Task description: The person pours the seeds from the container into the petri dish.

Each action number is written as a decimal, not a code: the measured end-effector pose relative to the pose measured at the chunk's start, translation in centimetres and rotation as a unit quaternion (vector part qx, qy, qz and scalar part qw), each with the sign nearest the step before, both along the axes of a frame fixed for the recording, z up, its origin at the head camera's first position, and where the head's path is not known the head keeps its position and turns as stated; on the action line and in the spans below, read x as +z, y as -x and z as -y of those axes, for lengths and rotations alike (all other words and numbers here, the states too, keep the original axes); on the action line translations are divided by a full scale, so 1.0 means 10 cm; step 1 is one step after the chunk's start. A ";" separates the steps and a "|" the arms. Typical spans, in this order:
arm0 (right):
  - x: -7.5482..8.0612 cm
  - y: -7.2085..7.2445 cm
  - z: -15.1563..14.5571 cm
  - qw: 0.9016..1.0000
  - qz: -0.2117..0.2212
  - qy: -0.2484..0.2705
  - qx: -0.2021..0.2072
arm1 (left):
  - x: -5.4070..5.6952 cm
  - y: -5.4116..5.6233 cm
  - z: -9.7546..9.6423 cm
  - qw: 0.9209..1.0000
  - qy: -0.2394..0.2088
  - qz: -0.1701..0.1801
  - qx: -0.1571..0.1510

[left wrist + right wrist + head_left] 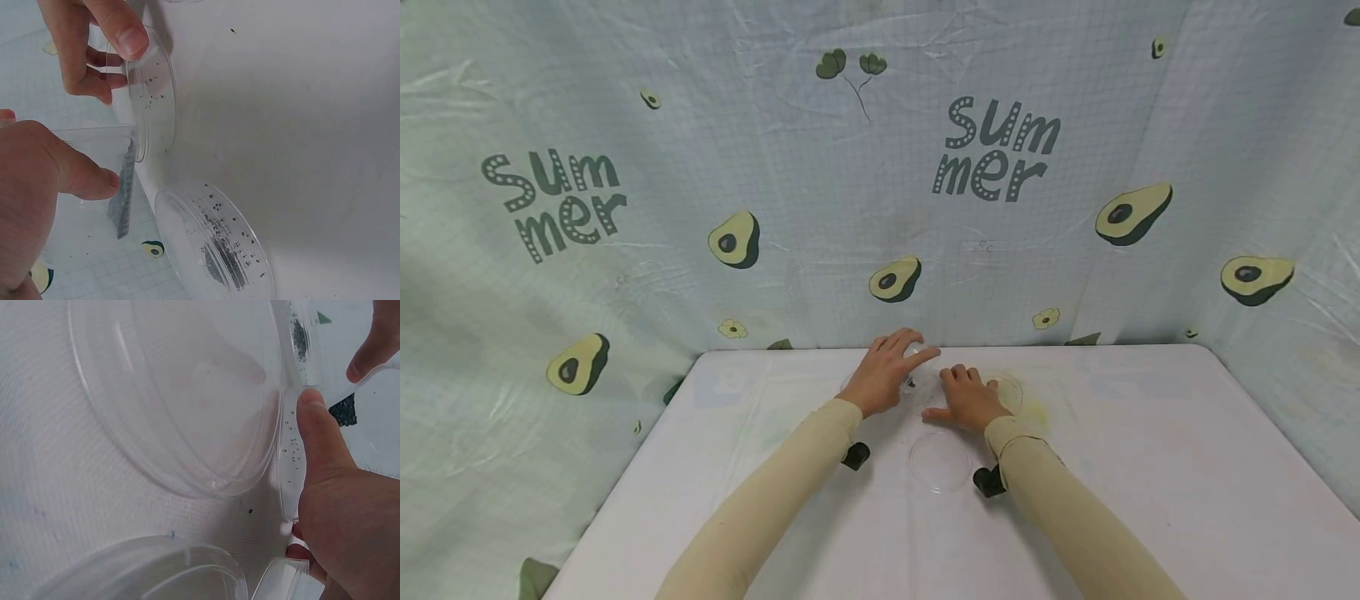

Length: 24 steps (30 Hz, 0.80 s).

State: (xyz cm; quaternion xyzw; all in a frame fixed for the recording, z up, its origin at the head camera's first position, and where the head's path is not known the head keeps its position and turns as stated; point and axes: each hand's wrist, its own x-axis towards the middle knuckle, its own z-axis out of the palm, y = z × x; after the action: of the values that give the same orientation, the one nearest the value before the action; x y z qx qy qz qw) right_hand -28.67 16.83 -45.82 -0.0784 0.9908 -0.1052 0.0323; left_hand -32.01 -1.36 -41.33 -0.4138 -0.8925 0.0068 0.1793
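My left hand point(880, 371) holds a clear plastic container point(87, 150), its thumb pressed along the side. Dark grains point(122, 200) are banked inside it, on the side toward the table. Facing it, my right hand point(970, 402) grips a clear petri dish point(290, 450), thumb on the near rim and fingers behind. A few dark specks are scattered in that dish. In the left wrist view, a second petri dish point(181, 231) close to the container has a heap of dark grains with more spread around it.
Nearer me on the white table point(1112, 483) lies a clear round dish point(942, 490). Another clear dish point(1019, 392) sits just right of my right hand. A patterned cloth point(820, 167) hangs behind the table. A stray dark grain point(250, 511) lies on the tabletop.
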 end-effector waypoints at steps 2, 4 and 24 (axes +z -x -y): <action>0.02 -0.02 0.00 1.000 -0.002 -0.001 0.002 | 0.01 0.00 0.00 1.000 0.005 0.001 -0.001; 0.03 -0.02 0.00 1.000 -0.004 -0.003 0.004 | 0.01 0.00 0.00 1.000 0.009 0.000 -0.002; 0.02 -0.04 0.00 1.000 -0.004 -0.007 -0.002 | 0.03 -0.02 -0.04 1.000 0.026 -0.003 -0.010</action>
State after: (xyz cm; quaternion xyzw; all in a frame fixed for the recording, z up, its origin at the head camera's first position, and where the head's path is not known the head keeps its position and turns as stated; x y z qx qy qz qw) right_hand -28.28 16.81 -45.63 -0.0761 0.9919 -0.0976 0.0290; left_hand -31.83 -0.96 -41.07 -0.4269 -0.8874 0.0295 0.1714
